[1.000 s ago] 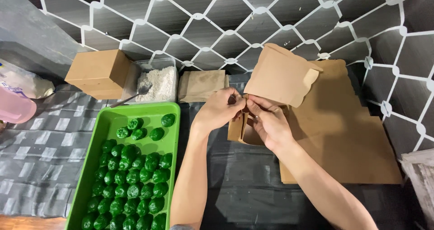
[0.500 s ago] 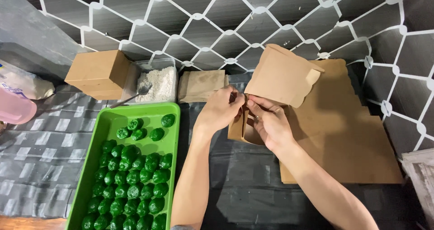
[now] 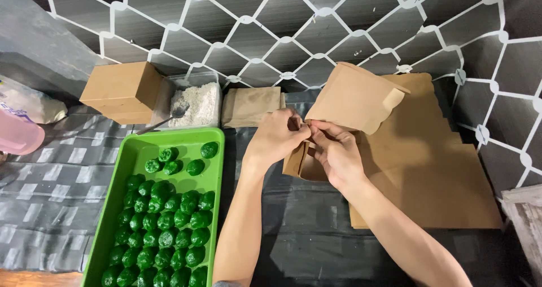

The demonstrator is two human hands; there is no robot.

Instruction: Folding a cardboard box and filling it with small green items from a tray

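Where both hands (image 3: 307,137) meet, the box (image 3: 344,103) sits pinched.

We see both bare forearms reaching up from the lower edge and converging at the middle. Our left hand (image 3: 276,137) is curled, knuckles up, its fingertips pinched together at its right side. Our right hand (image 3: 339,151) lies just beside it, fingers bent inward, thumb and forefinger tips meeting the left hand's tips.
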